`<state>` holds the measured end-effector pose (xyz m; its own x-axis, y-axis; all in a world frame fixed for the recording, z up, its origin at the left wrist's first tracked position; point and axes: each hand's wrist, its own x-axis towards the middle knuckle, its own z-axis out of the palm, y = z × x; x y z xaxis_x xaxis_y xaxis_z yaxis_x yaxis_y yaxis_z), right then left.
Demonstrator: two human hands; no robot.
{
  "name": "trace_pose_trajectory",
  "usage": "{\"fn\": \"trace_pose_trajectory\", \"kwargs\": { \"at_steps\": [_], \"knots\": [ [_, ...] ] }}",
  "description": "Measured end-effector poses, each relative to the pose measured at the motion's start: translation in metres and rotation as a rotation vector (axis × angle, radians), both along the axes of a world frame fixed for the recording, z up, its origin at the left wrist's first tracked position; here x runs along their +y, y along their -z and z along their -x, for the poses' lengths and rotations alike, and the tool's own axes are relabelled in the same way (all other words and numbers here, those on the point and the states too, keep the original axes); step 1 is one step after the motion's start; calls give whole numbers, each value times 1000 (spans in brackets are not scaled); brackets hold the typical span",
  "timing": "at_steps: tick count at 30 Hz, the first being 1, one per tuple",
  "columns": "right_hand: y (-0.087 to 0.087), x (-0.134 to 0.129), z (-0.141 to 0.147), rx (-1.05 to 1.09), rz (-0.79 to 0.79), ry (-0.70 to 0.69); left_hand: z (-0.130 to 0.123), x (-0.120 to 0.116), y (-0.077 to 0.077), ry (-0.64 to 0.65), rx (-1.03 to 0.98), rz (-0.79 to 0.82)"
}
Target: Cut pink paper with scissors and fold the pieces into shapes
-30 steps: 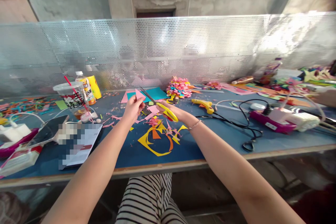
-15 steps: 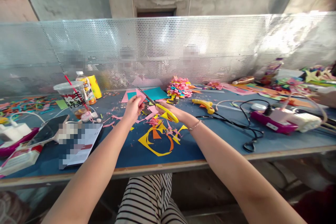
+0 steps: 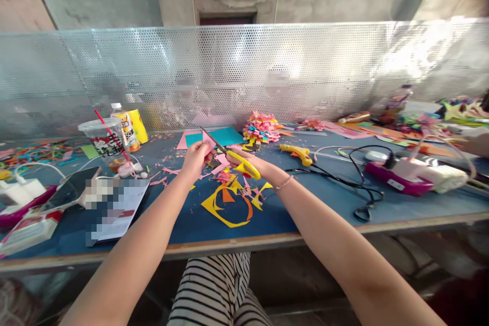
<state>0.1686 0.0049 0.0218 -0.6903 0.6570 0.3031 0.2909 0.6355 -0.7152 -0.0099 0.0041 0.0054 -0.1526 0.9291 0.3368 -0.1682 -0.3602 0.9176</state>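
Observation:
A small piece of pink paper is pinched in my left hand. My right hand is closed round the yellow handles of a pair of scissors. The dark blades point up and left and lie against the pink paper. Behind the hands a teal sheet overlaps a pink sheet. Below them are pink scraps and a yellow paper offcut with a curved cut-out. A ball of folded paper pieces, mostly pink, sits beyond my right hand.
To the right lie a yellow glue gun, black cables and a magenta power strip. On the left are a plastic cup with a straw, a bottle and a tablet. A perforated metal screen stands behind.
My left hand and the pink paper have shifted slightly to the right, closer to the scissors. The right hand stays almost in place. Another person's hand has appeared at the far right edge.

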Motion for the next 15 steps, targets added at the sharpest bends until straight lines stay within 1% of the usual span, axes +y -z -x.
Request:
{"fn": "trace_pose_trajectory", "kwargs": {
  "at_steps": [8, 15],
  "knots": [
    [-2, -3, 3, 21, 20, 93, -1, -3, -2, 21, -43, -3],
    [-3, -2, 4, -9, 16, 149, 0, -3, -3, 57, -98, 36]
  ]
}}
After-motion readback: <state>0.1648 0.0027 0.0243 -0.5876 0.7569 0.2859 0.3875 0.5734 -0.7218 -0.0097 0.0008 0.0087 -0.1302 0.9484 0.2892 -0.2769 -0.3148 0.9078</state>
